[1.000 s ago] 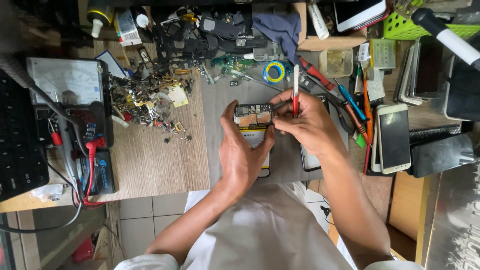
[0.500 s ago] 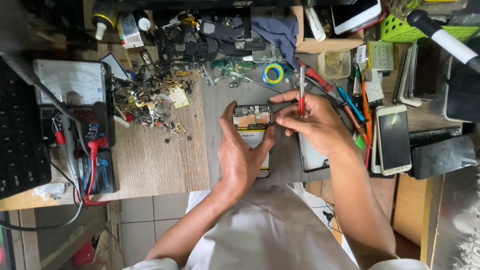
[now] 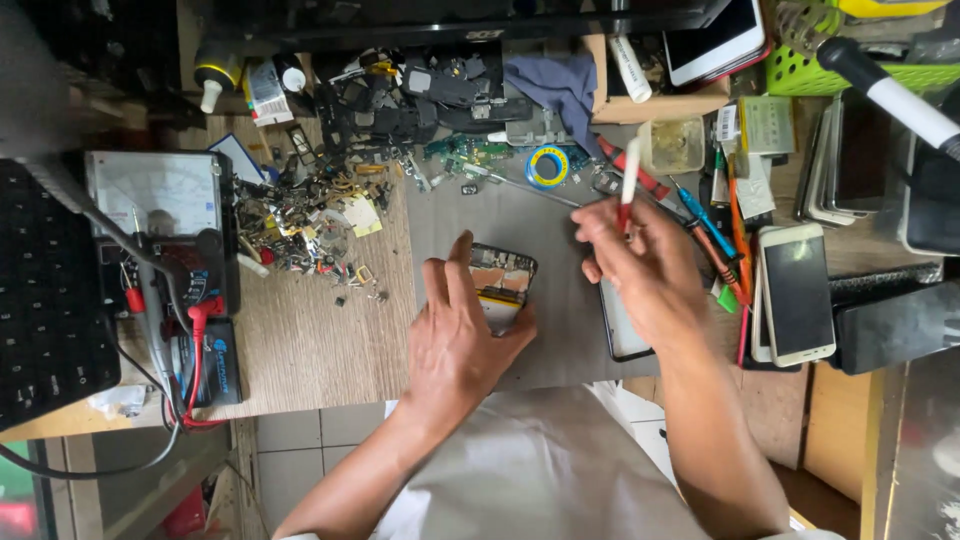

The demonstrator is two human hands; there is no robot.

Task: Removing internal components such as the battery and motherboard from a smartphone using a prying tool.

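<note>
Holding: left hand (image 3: pixel 462 335) pressed flat on the opened phone (image 3: pixel 503 283), fingers spread.
Right hand (image 3: pixel 640 270): pinched around a red-and-white screwdriver (image 3: pixel 628 185), lifted above the grey mat (image 3: pixel 560 300).

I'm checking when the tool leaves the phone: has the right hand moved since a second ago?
Yes. The right hand with the red-and-white screwdriver has lifted off the opened phone, shifting right, away from the left hand.
</note>
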